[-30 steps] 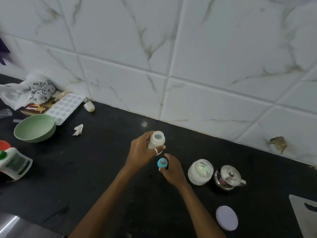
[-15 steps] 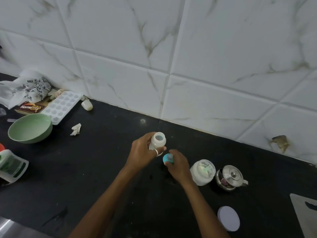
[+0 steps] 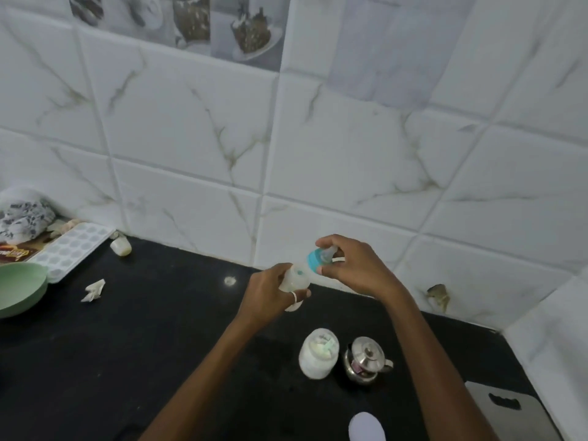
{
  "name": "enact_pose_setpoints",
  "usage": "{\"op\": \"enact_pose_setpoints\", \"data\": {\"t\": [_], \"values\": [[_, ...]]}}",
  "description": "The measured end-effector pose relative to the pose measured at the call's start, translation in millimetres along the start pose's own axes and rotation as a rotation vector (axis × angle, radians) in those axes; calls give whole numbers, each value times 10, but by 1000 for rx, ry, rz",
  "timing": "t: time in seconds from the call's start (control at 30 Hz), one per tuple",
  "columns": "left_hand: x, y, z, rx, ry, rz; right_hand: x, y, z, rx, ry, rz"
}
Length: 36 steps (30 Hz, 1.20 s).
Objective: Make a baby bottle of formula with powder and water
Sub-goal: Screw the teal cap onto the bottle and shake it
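My left hand (image 3: pixel 265 296) grips a small translucent baby bottle (image 3: pixel 295 279) in the air above the black counter, its open mouth tilted toward the right. My right hand (image 3: pixel 353 268) holds the blue-ringed nipple cap (image 3: pixel 318 258) just right of and slightly above the bottle's mouth, close to it. An open white powder jar (image 3: pixel 318 354) with a pale scoop inside stands on the counter in front of my hands. A small steel kettle (image 3: pixel 366 361) with its lid on stands right beside the jar.
The jar's white lid (image 3: pixel 366 426) lies near the bottom edge. A grey cutting board (image 3: pixel 509 412) lies at the right. At the left are a green bowl (image 3: pixel 19 288), a white ice tray (image 3: pixel 68 249), a crumpled paper scrap (image 3: pixel 94 290) and a small cup (image 3: pixel 121 246) by the tiled wall.
My right hand lifted the blue nipple cap from beside the bottle to just above its mouth. Both hands rose off the counter, and the view tilted upward.
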State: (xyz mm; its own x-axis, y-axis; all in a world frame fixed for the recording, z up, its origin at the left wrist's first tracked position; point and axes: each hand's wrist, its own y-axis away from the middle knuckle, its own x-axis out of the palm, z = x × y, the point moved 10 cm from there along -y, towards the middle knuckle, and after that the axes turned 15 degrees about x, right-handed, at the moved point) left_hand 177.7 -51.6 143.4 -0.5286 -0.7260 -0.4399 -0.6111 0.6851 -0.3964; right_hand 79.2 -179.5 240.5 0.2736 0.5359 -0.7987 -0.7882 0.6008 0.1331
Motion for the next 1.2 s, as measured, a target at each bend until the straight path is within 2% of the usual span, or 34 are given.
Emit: {"op": "enact_pose_setpoints", "data": {"t": [0.27, 0.53, 0.8, 1.03, 1.1, 1.2], "values": [[112, -245, -617, 145, -60, 27, -304, 149, 345, -163, 234, 113], [140, -288, -799, 166, -90, 11, -407, 187, 331, -159, 296, 96], [84, -311, -865, 158, -120, -22, -514, 147, 324, -91, 299, -52], [58, -335, -875, 156, -145, -29, -517, 113, 324, 4, 432, -210], [33, -339, -872, 152, -150, -34, -512, 123, 327, -9, 412, -193], [-7, -362, -862, 145, -146, -33, -486, 185, 381, -86, 302, -38]]}}
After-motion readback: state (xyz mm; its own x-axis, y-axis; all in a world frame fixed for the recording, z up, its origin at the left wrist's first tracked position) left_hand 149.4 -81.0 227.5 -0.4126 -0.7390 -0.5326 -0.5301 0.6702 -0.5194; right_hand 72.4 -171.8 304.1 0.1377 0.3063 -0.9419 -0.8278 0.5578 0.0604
